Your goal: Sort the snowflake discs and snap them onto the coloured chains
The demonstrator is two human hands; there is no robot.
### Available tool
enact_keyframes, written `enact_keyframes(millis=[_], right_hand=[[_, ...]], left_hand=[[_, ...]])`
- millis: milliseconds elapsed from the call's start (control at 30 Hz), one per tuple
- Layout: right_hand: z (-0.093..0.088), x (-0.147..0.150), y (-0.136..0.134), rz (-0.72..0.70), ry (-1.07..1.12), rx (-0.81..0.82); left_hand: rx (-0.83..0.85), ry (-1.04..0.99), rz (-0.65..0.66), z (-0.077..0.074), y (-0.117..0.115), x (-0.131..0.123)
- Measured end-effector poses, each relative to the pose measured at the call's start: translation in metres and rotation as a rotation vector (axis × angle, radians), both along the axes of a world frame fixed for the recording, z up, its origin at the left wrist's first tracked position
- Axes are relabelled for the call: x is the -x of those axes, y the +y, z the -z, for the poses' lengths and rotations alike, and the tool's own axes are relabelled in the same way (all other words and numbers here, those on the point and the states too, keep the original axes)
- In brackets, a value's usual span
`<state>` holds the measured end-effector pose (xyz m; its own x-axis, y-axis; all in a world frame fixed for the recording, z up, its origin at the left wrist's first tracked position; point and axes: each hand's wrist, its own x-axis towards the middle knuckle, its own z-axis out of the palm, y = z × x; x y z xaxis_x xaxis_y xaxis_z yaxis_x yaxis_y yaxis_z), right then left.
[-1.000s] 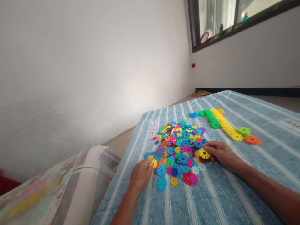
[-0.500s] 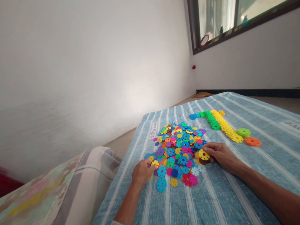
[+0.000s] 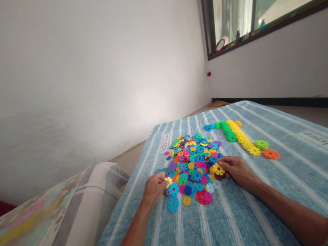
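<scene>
A heap of colourful notched plastic discs [image 3: 191, 164] lies spread between my hands. At the heap's right edge, my right hand [image 3: 232, 168] pinches a yellow notched disc [image 3: 219, 169] between thumb and fingers, its face turned toward me. My left hand [image 3: 154, 187], on the near left side, is closed on another yellow notched disc [image 3: 168, 182]. Just below that disc are two light blue discs [image 3: 173, 204]. Beyond my right hand stretch a row of overlapped yellow discs [image 3: 242, 138] and a shorter row of green discs [image 3: 228, 131].
A blue striped cloth [image 3: 230, 218] covers the table. Beside the yellow row lie a lime green disc [image 3: 261, 144] and an orange disc [image 3: 271, 154]. Small blue discs [image 3: 208, 127] sit near the far end. A fabric-covered piece of furniture [image 3: 94, 198] stands at left, by the white wall [image 3: 102, 68].
The view has shifted slightly, so everything appears a little further left. My left hand has tilted its yellow disc more upright; my right hand keeps its disc in the same pinch.
</scene>
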<state>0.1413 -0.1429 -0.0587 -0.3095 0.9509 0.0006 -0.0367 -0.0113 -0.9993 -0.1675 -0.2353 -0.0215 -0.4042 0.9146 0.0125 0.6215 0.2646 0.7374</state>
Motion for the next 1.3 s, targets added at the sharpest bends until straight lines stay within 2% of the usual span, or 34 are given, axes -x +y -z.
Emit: enact_keyframes(millis=[67, 200, 267, 433, 533, 600, 700, 767, 833, 1033, 1167, 1300], right_hand=[[-0.004, 0.004, -0.005, 0.013, 0.015, -0.006], [-0.007, 0.014, -0.014, -0.005, 0.018, -0.064], [-0.007, 0.019, -0.018, -0.032, 0.021, -0.080], [-0.005, 0.030, -0.024, -0.067, 0.051, -0.087], [-0.005, 0.035, -0.024, -0.040, 0.043, -0.107], [-0.005, 0.036, -0.023, -0.004, 0.003, -0.160], [-0.005, 0.034, -0.022, 0.064, -0.140, -0.363], [-0.006, 0.032, -0.022, 0.079, -0.243, -0.488], [-0.006, 0.031, -0.022, 0.069, -0.304, -0.543], [-0.011, 0.032, -0.025, 0.052, -0.321, -0.554], [-0.015, 0.034, -0.027, 0.046, -0.292, -0.538], [-0.018, 0.026, -0.022, -0.075, -0.201, -0.426]], left_hand=[[-0.051, -0.099, 0.006, -0.006, 0.001, -0.010], [-0.144, -0.163, 0.001, -0.024, 0.005, -0.043], [-0.119, -0.225, 0.046, -0.029, 0.007, -0.062], [0.005, -0.393, 0.156, -0.027, 0.013, -0.106], [0.035, -0.509, 0.183, -0.021, 0.015, -0.120], [0.043, -0.565, 0.180, -0.016, 0.016, -0.123], [0.044, -0.601, 0.159, -0.009, 0.017, -0.124], [0.057, -0.624, 0.153, -0.006, 0.018, -0.123], [0.086, -0.661, 0.152, -0.004, 0.018, -0.124], [0.151, -0.800, 0.149, 0.000, 0.017, -0.125], [0.152, -0.808, 0.162, 0.000, 0.015, -0.127], [0.128, -0.787, 0.187, 0.001, 0.014, -0.126]])
